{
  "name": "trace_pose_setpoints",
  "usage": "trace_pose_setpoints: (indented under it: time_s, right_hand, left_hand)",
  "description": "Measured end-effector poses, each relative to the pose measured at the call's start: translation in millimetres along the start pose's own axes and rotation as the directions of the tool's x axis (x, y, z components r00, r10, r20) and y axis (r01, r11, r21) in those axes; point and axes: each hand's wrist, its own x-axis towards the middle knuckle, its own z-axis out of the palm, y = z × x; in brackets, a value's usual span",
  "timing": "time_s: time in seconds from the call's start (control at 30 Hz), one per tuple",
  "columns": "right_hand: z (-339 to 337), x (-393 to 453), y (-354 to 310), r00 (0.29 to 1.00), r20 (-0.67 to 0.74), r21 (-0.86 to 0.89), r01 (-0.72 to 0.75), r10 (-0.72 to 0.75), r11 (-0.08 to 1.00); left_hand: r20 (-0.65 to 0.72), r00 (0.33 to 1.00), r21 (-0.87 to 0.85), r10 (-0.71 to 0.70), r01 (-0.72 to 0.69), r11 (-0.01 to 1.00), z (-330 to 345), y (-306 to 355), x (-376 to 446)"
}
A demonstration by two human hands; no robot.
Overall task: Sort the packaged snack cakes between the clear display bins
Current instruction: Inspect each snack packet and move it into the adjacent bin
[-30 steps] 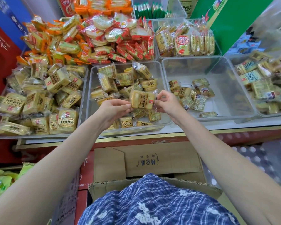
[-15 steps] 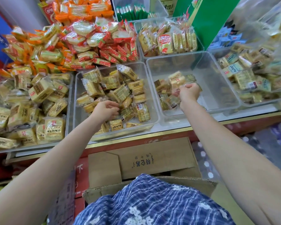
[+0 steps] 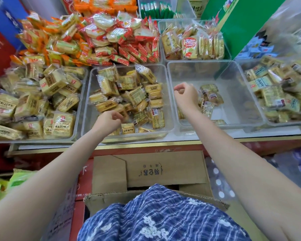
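Observation:
The middle clear bin holds a loose heap of yellow packaged snack cakes. My left hand hovers low over its near part, fingers loosely curled, nothing in it. To its right, the second clear bin has a small pile of similar cakes on its left side and bare floor elsewhere. My right hand hangs above that bin's left edge, just left of the pile, fingers loosely curled and holding nothing.
A bin of larger yellow packets stands on the left and another full bin at far right. Red and orange packets and a bin of biscuits fill the back row. A cardboard box sits below the counter.
Both hands held one snack cake over the middle bin. My right hand carried it to the right bin, let it go and now hangs empty. My left hand stayed over the middle bin.

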Motion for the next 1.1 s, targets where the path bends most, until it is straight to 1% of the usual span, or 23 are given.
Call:
trace_pose_setpoints:
  time_s: [0.07, 0.1, 0.13, 0.17, 0.2, 0.27, 0.33, 0.37, 0.43, 0.47, 0.53, 0.63, 0.67, 0.73, 0.8, 0.83, 0.93, 0.97, 1.0, 1.1]
  right_hand:
    - [19, -4, -12, 0.990, 0.118, 0.018, 0.070, -0.071, 0.997]
    - [28, -7, -16, 0.970, 0.228, 0.024, 0.077, -0.080, 0.997]
    - [37, -10, -19, 0.927, 0.367, 0.021, 0.071, -0.074, 0.997]
    - [46, -13, -21, 0.860, 0.508, -0.003, 0.065, -0.054, 0.998]
    - [55, -16, -21, 0.775, 0.631, -0.062, 0.084, -0.026, 0.995]
    - [69, -20, -22, 0.607, 0.793, -0.234, 0.228, 0.050, 0.945]
    - [82, -21, -20, 0.471, 0.868, -0.355, 0.365, 0.158, 0.860]
    - [88, -22, -19, 0.421, 0.881, -0.393, 0.396, 0.216, 0.830]
    - [96, -26, -20, 0.352, 0.887, -0.436, 0.424, 0.299, 0.794]
    - [97, -27, -21, 0.333, 0.887, -0.447, 0.436, 0.322, 0.781]
    - [96, -27, -25, 0.331, 0.882, -0.458, 0.430, 0.336, 0.778]
    - [88, -23, -34, 0.360, 0.866, -0.459, 0.301, 0.347, 0.836]
    - [85, -22, -35, 0.366, 0.864, -0.458, 0.289, 0.345, 0.840]
    - [80, -22, -36, 0.381, 0.867, -0.450, 0.321, 0.321, 0.834]
    - [74, -21, -36, 0.386, 0.877, -0.420, 0.330, 0.286, 0.845]
    - [70, -21, -36, 0.379, 0.888, -0.388, 0.316, 0.260, 0.866]
    - [61, -24, -38, 0.328, 0.931, -0.261, 0.287, 0.162, 0.922]
    - [60, -27, -38, 0.321, 0.936, -0.248, 0.311, 0.144, 0.917]
    - [61, -31, -39, 0.330, 0.936, -0.242, 0.357, 0.120, 0.902]
    - [63, -43, -38, 0.413, 0.911, -0.195, 0.471, -0.020, 0.860]
  left_hand:
    - [0.001, 1.000, -0.019, -0.028, 0.028, 0.999, -3, -9, -3]
    - [-0.005, 0.999, -0.036, -0.039, 0.038, 0.999, -5, -15, -5]
    - [-0.014, 0.999, -0.053, -0.050, 0.049, 0.997, -8, -20, -6]
    - [-0.024, 0.998, -0.065, -0.063, 0.062, 0.996, -10, -25, -8]
    - [-0.032, 0.996, -0.079, -0.080, 0.077, 0.994, -13, -29, -9]
    - [-0.020, 0.994, -0.122, -0.105, 0.101, 0.987, -20, -35, -10]
    - [-0.006, 0.995, -0.162, -0.095, 0.092, 0.982, -24, -38, -10]
    - [-0.004, 0.996, -0.174, -0.086, 0.084, 0.981, -26, -38, -10]
    - [-0.003, 0.998, -0.189, -0.069, 0.067, 0.980, -27, -38, -9]
    - [-0.003, 0.998, -0.196, -0.063, 0.061, 0.979, -26, -39, -9]
    - [-0.003, 0.999, -0.210, -0.054, 0.052, 0.976, -25, -41, -7]
    - [0.010, 0.999, -0.261, -0.039, 0.040, 0.964, -23, -46, -4]
    - [0.019, 0.999, -0.290, -0.038, 0.042, 0.956, -22, -46, -3]
    - [0.031, 0.999, -0.320, -0.038, 0.046, 0.946, -20, -46, -1]
    - [0.039, 0.999, -0.307, -0.037, 0.048, 0.951, -18, -47, 1]
    - [0.045, 0.998, -0.301, -0.038, 0.049, 0.952, -18, -47, 2]
    - [0.060, 0.997, -0.315, -0.045, 0.062, 0.947, -17, -47, 4]
    - [0.066, 0.997, -0.326, -0.049, 0.068, 0.943, -17, -46, 5]
    - [0.074, 0.996, -0.335, -0.051, 0.073, 0.940, -16, -45, 5]
    - [0.116, 0.993, -0.343, -0.025, 0.064, 0.937, -18, -42, 2]
